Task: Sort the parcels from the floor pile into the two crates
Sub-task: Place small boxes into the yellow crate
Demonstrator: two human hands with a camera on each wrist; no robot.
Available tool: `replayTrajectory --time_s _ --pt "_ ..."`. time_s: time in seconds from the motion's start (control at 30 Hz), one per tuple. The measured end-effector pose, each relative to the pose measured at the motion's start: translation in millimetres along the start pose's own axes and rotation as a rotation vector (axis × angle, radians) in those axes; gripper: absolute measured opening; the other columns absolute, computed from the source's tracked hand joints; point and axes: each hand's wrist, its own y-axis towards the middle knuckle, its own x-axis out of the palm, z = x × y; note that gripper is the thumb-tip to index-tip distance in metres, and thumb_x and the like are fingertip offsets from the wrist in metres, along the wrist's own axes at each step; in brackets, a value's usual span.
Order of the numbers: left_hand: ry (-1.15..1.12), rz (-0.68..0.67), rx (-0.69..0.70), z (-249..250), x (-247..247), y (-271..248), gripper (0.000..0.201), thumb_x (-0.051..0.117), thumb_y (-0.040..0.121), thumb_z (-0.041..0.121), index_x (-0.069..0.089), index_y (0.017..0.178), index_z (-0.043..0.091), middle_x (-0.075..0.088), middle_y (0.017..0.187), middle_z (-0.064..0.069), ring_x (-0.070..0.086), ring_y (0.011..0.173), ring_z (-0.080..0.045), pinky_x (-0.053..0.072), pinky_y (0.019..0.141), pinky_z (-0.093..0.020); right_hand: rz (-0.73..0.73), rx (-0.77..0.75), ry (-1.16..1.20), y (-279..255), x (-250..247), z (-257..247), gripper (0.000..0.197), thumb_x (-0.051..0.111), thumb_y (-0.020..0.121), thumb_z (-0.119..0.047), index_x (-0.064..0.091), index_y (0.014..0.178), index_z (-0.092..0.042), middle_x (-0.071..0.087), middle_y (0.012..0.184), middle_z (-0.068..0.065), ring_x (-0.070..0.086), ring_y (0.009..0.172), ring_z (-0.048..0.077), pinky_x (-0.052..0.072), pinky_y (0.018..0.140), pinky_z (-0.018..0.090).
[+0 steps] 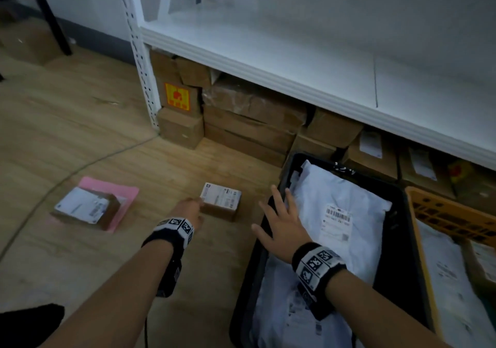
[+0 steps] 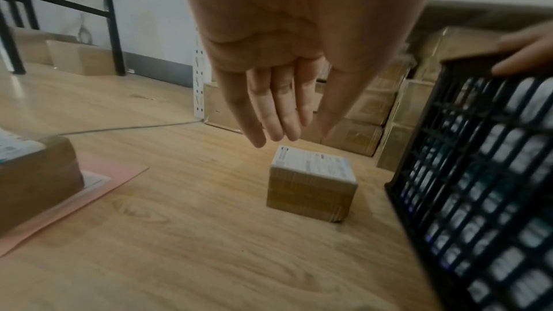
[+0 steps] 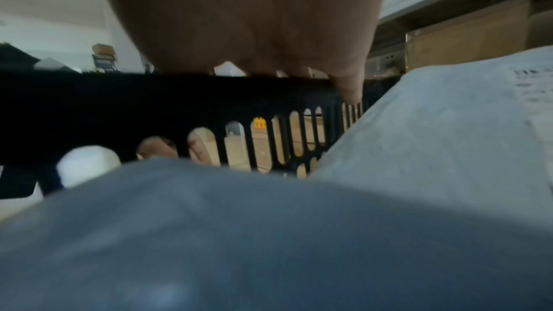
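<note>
Neither hand holds anything. Left hand point(image 1: 189, 209): fingers straight and close together, tips just above the near left edge of the small box; the left wrist view shows a gap between fingertips point(image 2: 278, 127) and box top. Right hand point(image 1: 281, 223): fingers spread flat, lying across the left rim of the black crate, with the fingertips reaching over the white mailer bag inside.

White shelf unit point(image 1: 295, 52): far side, its lowest board running from the left post off to the right. Stacked cardboard cartons point(image 1: 252, 116) fill the space beneath it, one at the far left bearing an orange and yellow label.

Wood-pattern floor point(image 1: 80, 122): a thin cable crosses it at the left.

Black crate point(image 1: 397, 213): right of centre, slotted walls, holding pale mailer bags; the uppermost white mailer bag point(image 1: 343, 213) shows a barcode label.

Orange crate point(image 1: 451, 216): far right, touching the black crate's right side, partly out of view, with pale parcels inside.

Pink envelope point(image 1: 118, 194): flat on the floor at left, with a brown labelled box point(image 1: 86, 208) lying on it.

Small box point(image 1: 220, 200): brown card with a white label on top, on the floor between the pink envelope and the black crate, just left of the crate.
</note>
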Motion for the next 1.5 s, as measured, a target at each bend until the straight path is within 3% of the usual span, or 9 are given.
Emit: replayTrajectory --time_s 0.2,0.43,0.7,0.87,1.0,1.07,1.2,1.37,1.5 --pt "0.233 -0.026 0.026 6 22 77 0.076 0.068 0.084 0.014 0.024 0.146 0.010 0.029 0.147 -0.014 0.030 0.135 -0.033 0.038 0.108 -0.043 0.063 0.007 0.066 8 10 -1 0.059 0.044 0.088 -0.046 0.039 0.146 -0.033 -0.006 0.167 -0.008 -0.025 0.150 0.033 0.045 0.106 0.053" --pt "0.393 -0.129 0.092 21 41 135 0.100 0.073 0.080 0.011 0.005 0.153 0.022 -0.004 0.161 -0.003 -0.007 0.149 -0.026 0.012 0.118 -0.055 0.056 0.015 0.068 8 5 -6 0.056 0.042 0.085 -0.045 0.042 0.140 -0.033 -0.002 0.167 -0.007 -0.026 0.150 0.034 0.049 0.101 0.054" --pt "0.304 0.081 -0.026 18 40 128 0.070 0.069 0.080 0.019 0.029 0.137 0.015 0.029 0.145 -0.012 0.026 0.137 -0.033 0.027 0.112 -0.058 0.092 0.031 0.070 9 8 -9 0.060 0.038 0.079 -0.042 0.043 0.139 -0.035 0.000 0.166 -0.006 -0.025 0.151 0.034 0.039 0.107 0.056" --pt "-0.122 0.274 -0.141 50 -7 74 0.116 0.072 0.051 0.074 0.027 0.139 0.014 0.032 0.144 -0.017 0.030 0.132 -0.034 0.035 0.104 -0.045 -0.037 0.064 0.016 7 -2 -10 0.057 0.051 0.090 -0.040 0.036 0.145 -0.030 -0.009 0.167 -0.007 -0.024 0.150 0.035 0.016 0.122 0.056" --pt "-0.521 0.374 -0.108 84 -45 10 0.101 0.082 0.040 0.061 0.043 0.122 0.017 0.046 0.121 -0.006 0.048 0.112 -0.027 0.047 0.089 -0.041 -0.211 0.099 0.079 -3 -21 -16 0.060 0.050 0.097 -0.050 0.032 0.152 -0.031 -0.010 0.167 -0.008 -0.022 0.151 0.031 0.002 0.122 0.060" --pt "-0.659 0.383 -0.039 102 -54 -24 0.099 0.083 0.036 0.062 0.043 0.117 0.021 0.051 0.117 -0.002 0.054 0.107 -0.023 0.052 0.090 -0.044 -0.124 0.104 0.262 -14 -39 -19 0.060 0.047 0.098 -0.053 0.031 0.153 -0.032 0.012 0.167 -0.003 -0.001 0.155 0.028 0.011 0.122 0.059" --pt "-0.644 0.429 0.150 144 -52 -97 0.100 0.076 0.039 0.062 0.039 0.122 0.021 0.048 0.120 -0.004 0.053 0.109 -0.022 0.053 0.088 -0.043 0.186 0.214 1.116 -54 -76 -22 0.082 0.061 0.079 -0.075 0.040 0.144 -0.029 0.055 0.140 -0.010 0.056 0.126 0.009 0.047 0.103 0.029" --pt "-0.683 0.274 0.369 173 -24 -165 0.113 0.082 0.049 0.059 0.021 0.138 0.027 0.041 0.129 0.003 0.052 0.113 -0.013 0.054 0.088 -0.037 0.286 0.307 1.404 -100 -104 -8 0.069 0.079 0.074 -0.058 0.051 0.131 -0.031 0.069 0.120 -0.007 0.071 0.103 0.010 0.062 0.078 0.032" --pt "-0.942 0.095 0.410 182 -22 -179 0.055 0.072 0.083 0.036 0.046 0.129 0.023 0.063 0.119 0.003 0.067 0.094 -0.009 0.057 0.073 -0.025 0.228 0.302 1.501 -136 -117 20 0.042 0.073 0.087 -0.048 0.065 0.123 -0.029 0.074 0.116 -0.004 0.072 0.106 0.017 0.062 0.082 0.042"
